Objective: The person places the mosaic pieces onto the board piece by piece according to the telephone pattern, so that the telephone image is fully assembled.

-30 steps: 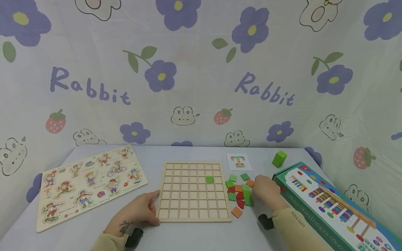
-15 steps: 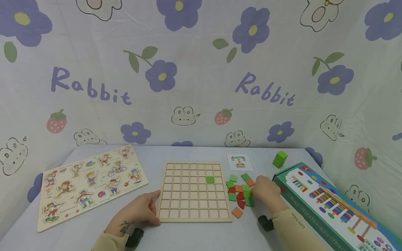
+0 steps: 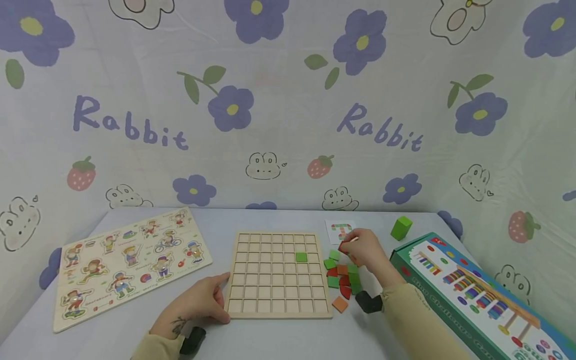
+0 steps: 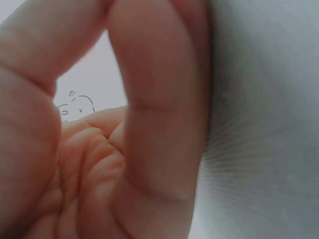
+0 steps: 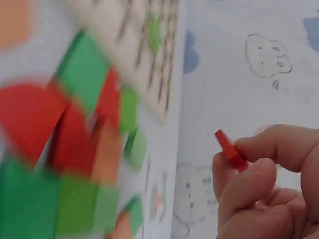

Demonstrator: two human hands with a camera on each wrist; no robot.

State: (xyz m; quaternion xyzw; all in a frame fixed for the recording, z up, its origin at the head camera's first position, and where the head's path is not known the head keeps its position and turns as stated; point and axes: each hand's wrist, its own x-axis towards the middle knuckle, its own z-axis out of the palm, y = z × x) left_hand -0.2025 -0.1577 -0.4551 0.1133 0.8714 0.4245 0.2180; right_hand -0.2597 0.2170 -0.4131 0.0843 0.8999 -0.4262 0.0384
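Note:
My right hand (image 3: 368, 248) pinches a small red tile (image 5: 229, 149) between thumb and fingers, raised over the far end of the loose tiles. In the head view it overlaps the lower right of a small pattern card (image 3: 334, 230). My left hand (image 3: 200, 299) rests at the left edge of a wooden grid board (image 3: 275, 317), index finger and thumb touching its frame. One green square tile (image 3: 301, 257) lies in a cell at the board's upper right. Red, orange and green tiles (image 3: 333, 282) lie in a loose pile along the board's right side.
A wooden picture puzzle (image 3: 135, 255) lies at the left. At the right sits a long green game box (image 3: 468, 295), with a green block (image 3: 401, 228) behind it. A patterned cloth (image 3: 279, 100) hangs behind the table.
My right hand has lifted from the right side of the tile pile and moved up and left toward the card, now with a red tile. My left hand has stayed at the board.

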